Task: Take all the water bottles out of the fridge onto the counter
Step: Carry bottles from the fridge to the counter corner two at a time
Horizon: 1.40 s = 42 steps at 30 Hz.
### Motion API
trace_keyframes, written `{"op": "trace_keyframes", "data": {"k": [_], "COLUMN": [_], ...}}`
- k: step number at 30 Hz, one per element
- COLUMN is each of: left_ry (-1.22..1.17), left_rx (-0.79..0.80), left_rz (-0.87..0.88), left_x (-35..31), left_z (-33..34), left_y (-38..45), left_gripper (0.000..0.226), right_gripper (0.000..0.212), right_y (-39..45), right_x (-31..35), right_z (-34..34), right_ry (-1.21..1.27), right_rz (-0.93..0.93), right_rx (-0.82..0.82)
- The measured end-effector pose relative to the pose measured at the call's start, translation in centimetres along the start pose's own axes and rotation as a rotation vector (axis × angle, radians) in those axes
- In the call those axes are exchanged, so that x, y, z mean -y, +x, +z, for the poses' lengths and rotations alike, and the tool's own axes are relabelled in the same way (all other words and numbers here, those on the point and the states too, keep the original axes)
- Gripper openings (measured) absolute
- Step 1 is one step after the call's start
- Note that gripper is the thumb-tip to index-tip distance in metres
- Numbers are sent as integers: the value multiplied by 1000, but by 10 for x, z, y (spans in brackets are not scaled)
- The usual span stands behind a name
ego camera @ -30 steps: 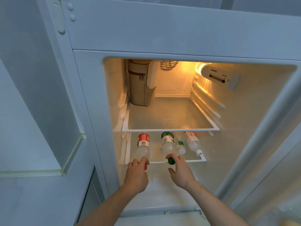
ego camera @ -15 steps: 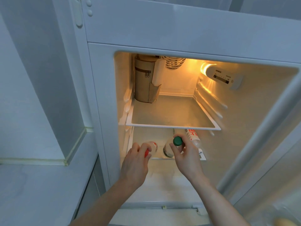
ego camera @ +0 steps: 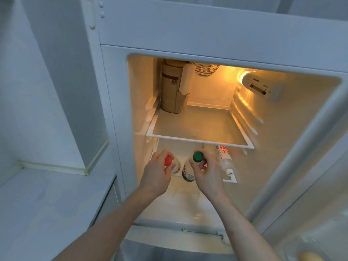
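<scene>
The fridge stands open and lit inside. My left hand (ego camera: 157,174) grips the neck of a red-capped water bottle (ego camera: 175,166), lifted off the lower shelf (ego camera: 230,180) with its cap toward me. My right hand (ego camera: 206,172) holds a green-capped water bottle (ego camera: 187,172) by its neck, also raised at the shelf's front. A white-capped bottle with a red-lettered label (ego camera: 224,159) lies on the lower shelf to the right of my right hand. Any other bottle behind my hands is hidden.
The upper glass shelf (ego camera: 199,140) holds a tan zippered bag (ego camera: 172,91) at its back left. A pale counter (ego camera: 47,204) lies left of the fridge, below a wall ledge. The open fridge door (ego camera: 310,185) stands at right, with a yellowish object (ego camera: 310,256) low in it.
Both hands closed on the necks of the red-capped and green-capped bottles and pulled them up and toward me off the lower shelf. The view shifted, so the fridge sits further right.
</scene>
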State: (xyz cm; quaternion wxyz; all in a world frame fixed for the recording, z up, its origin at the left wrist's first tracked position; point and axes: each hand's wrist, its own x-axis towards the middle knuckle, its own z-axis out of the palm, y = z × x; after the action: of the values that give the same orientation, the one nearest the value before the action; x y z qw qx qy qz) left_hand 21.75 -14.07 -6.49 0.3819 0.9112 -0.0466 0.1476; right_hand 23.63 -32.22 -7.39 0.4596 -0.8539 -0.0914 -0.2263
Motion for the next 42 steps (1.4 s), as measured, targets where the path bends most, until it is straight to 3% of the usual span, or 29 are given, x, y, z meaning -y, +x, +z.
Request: {"op": "trace_keyframes", "data": {"k": [8,15,20,26,33,42], "left_ry": [30,68,61,90,173,188], "left_rx": [-39,-105,-86,-123,-250,-479], "left_rz": [-40,-55,-143,-295,-457,-711], "left_x": [-28,-49,-44,-25,-8,-6], "left_z": [9,-31,-54,-83,-135,-195], "left_y": [-6,-51,-112,-188,-287,-430], "left_gripper": [17,12,11,13,13,13], "right_gripper": [25,25,20,15,21,24], "right_y": [-6,-35,-52,-93,-144,-234], "right_x": [7,34,54,73,129,214], "right_z": [-19,-60,-79,-50,4,63], "right_ry": [87,153,114,217,399,461], "right_rz": [123,107,20,-6,-43,-261], "right_rx": [-75,-80,81,419,794,1077]}}
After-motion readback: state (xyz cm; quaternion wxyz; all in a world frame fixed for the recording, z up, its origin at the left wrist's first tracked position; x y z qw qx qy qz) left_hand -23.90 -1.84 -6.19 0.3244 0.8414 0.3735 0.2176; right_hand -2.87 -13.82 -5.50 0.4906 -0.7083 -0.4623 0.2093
